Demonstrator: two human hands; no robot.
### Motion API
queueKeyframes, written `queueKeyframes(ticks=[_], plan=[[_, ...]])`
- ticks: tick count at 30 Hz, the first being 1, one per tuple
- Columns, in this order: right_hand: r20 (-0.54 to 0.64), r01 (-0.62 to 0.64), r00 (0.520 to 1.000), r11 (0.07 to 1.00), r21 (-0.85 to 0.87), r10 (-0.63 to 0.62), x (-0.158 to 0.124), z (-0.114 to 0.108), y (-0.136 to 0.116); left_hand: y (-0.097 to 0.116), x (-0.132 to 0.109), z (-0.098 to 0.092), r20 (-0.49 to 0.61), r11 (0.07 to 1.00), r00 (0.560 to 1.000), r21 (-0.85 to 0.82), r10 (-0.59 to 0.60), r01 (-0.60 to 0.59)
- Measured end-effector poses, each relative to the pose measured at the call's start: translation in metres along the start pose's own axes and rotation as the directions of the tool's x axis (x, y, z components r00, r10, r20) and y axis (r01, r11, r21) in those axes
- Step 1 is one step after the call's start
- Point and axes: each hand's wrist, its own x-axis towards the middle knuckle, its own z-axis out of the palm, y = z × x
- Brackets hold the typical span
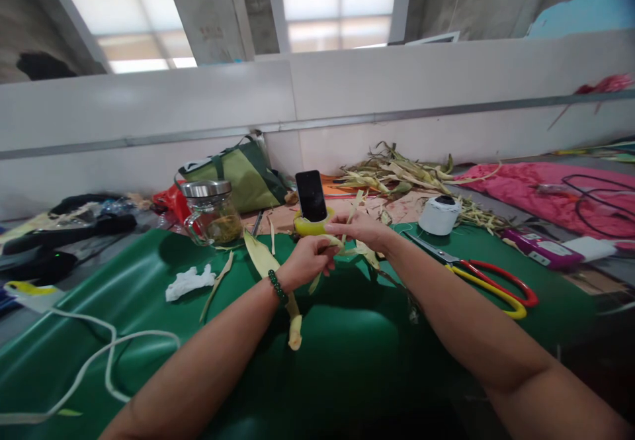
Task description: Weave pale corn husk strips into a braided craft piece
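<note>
My left hand (307, 260), with a green bead bracelet on the wrist, is closed on a pale yellow-green husk strip (333, 240). Close beside it, my right hand (366, 229) pinches the same strip between thumb and fingers, and a narrow end stands up past them. Partly behind my left wrist lies a broad pale husk leaf (258, 253). A thick cut stalk end (295, 334) shows below that wrist. More torn husk (368, 255) hangs or lies just under my right hand; I cannot tell which.
A phone (310, 195) leans in a yellow tape roll (312, 227) behind my hands. Red-and-yellow-handled scissors (489, 284) and a white thread spool (439, 215) lie right. A glass jar mug (211, 212), crumpled tissue (190, 284) and white cable (112, 341) are left; a husk pile (397, 172) lies behind.
</note>
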Motion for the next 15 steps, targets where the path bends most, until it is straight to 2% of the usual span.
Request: queueKeyframes(ticks=[2, 5, 12, 15], plan=[[0.004, -0.005, 1.0, 1.0, 0.004, 0.005, -0.0008, 0.0003, -0.0009, 0.0006, 0.0001, 0.0002, -0.024, 0.999, 1.0, 0.03, -0.01, 0.011], [-0.007, 0.035, 0.999, 0.994, 0.102, -0.035, 0.0003, 0.0017, 0.0005, 0.0009, 0.0001, 0.0016, -0.009, 0.998, 0.999, 0.042, -0.04, 0.04], [-0.067, 0.102, 0.994, 0.974, 0.2, -0.091, 0.001, 0.0079, -0.0006, -0.0028, -0.0002, 0.0054, 0.212, 0.993, 0.974, -0.069, -0.082, 0.099], [-0.137, 0.141, 0.985, 0.957, 0.252, -0.109, 0.0026, 0.006, -0.0008, -0.0023, -0.0004, 0.0035, 0.258, 0.986, 0.963, -0.123, -0.077, 0.112]])
